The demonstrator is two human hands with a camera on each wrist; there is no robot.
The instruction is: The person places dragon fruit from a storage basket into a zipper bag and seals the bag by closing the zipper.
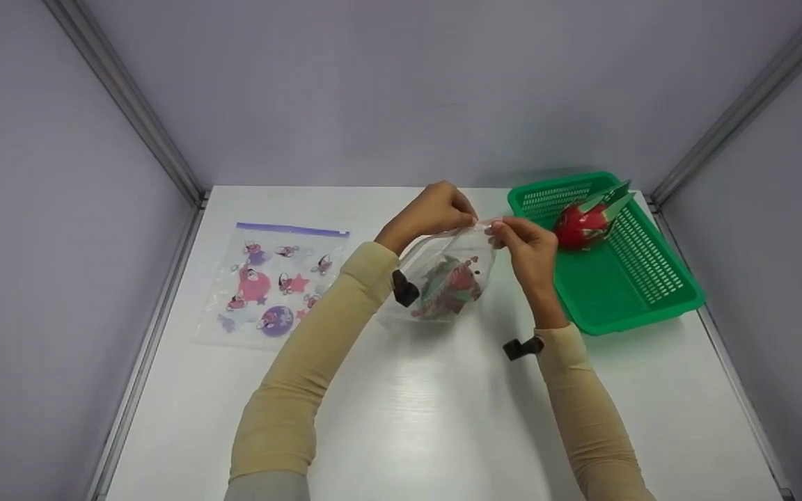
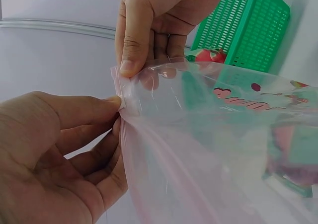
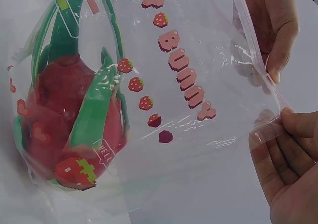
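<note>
A clear zip bag (image 1: 479,252) with a pink top edge and printed strawberries hangs between both hands. Inside it lies a red dragon fruit (image 3: 64,100) with long green leaves. My left hand (image 1: 439,209) pinches the zip edge between thumb and finger, at a small white slider (image 2: 122,103) in the left wrist view. Close beside it, my right hand (image 1: 530,250) pinches the bag's top corner, with its fingers behind the clear film.
A green basket (image 1: 582,316) stands at the right with another dragon fruit (image 1: 577,228) in it. A flat printed zip bag (image 1: 220,299) with a purple top strip lies on the white table (image 1: 401,431) at the left. Walls rise behind and at both sides.
</note>
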